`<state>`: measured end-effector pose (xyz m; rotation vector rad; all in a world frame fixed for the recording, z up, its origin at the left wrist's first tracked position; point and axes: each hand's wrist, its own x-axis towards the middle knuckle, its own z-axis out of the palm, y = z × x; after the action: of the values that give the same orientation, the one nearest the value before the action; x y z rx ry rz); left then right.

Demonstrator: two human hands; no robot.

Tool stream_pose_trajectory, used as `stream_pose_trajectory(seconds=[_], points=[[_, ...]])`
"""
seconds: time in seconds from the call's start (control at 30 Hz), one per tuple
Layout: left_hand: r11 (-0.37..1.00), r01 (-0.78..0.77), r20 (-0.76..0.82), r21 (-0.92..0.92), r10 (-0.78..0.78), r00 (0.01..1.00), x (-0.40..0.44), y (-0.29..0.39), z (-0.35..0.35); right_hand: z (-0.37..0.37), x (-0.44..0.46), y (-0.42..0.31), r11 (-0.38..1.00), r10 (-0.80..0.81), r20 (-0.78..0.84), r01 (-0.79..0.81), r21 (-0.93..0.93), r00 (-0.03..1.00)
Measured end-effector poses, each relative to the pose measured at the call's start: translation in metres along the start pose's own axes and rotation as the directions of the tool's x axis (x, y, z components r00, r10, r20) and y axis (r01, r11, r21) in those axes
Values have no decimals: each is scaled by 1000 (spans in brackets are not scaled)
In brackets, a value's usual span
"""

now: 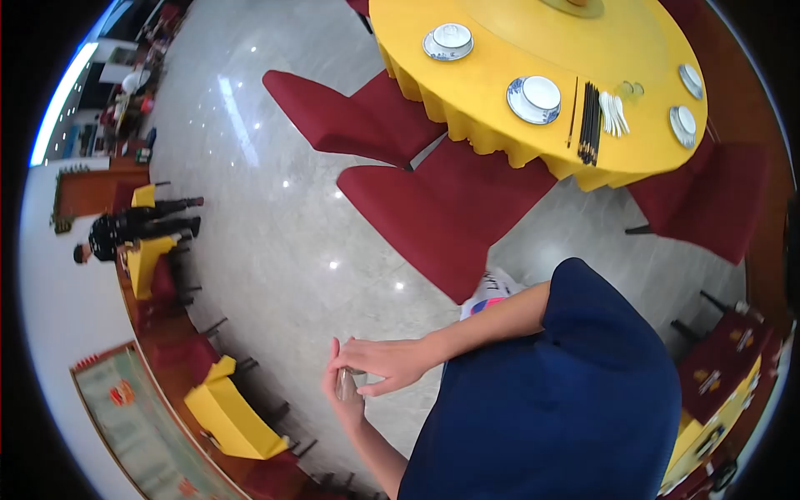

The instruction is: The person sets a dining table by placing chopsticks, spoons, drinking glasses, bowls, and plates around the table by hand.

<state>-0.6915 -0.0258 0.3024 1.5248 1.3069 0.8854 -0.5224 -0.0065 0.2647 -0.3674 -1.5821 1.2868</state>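
My left hand (346,407) is closed around a small clear drinking glass (347,385), held in front of my body above the floor. From the other side my right hand (390,363) reaches across it, its fingers bent over the rim and thumb near the glass's side. Part of the glass is hidden by the fingers of both hands. My navy shirt (558,400) fills the lower right.
A round table with a yellow cloth (492,83) carries bowls on saucers (535,96), black chopsticks (589,125), white spoons (614,114) and small glasses (631,88). Dark red chairs (450,208) surround it. A person in black (125,229) stands farther off by yellow-draped chairs (229,417).
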Motion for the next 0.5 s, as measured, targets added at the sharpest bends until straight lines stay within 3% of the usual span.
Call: stream_pose_trajectory(seconds=[0.07, 0.1, 0.17, 0.2, 0.23, 0.33, 0.43, 0.47, 0.5], points=[[985, -51, -20, 166, 55, 998, 19, -3, -35, 14, 33, 15, 997, 0, -1, 0, -79, 1000], [985, -62, -4, 158, 64, 998, 27, -15, -46, 16, 46, 21, 989, 11, 26, -7, -148, 1000], [987, -77, -179, 143, 102, 978, 44, -47, -61, 12, 70, 28, 967, 34, 24, -27, -255, 999], [967, -218, -179, 133, 240, 954, 63, -50, -57, 4, 79, 28, 950, 37, 11, -32, -310, 999], [965, -232, -162, 118, 250, 955, 84, -57, -54, -9, 87, 31, 929, 40, 2, -37, -369, 999], [941, -326, -39, 91, 331, 943, 135, -80, -70, -15, 111, 52, 841, 186, -64, -193, -505, 980], [846, -517, 220, 133, 483, 847, 198, -90, -104, -6, 144, 75, 839, 211, -178, -272, -471, 961], [847, -521, 238, 107, 487, 840, 213, -96, -121, -5, 152, 80, 843, 259, -203, -323, -430, 944], [859, -508, 378, 60, 451, 808, 227, -103, -142, 4, 164, 85, 844, 306, -219, -370, -389, 927]])
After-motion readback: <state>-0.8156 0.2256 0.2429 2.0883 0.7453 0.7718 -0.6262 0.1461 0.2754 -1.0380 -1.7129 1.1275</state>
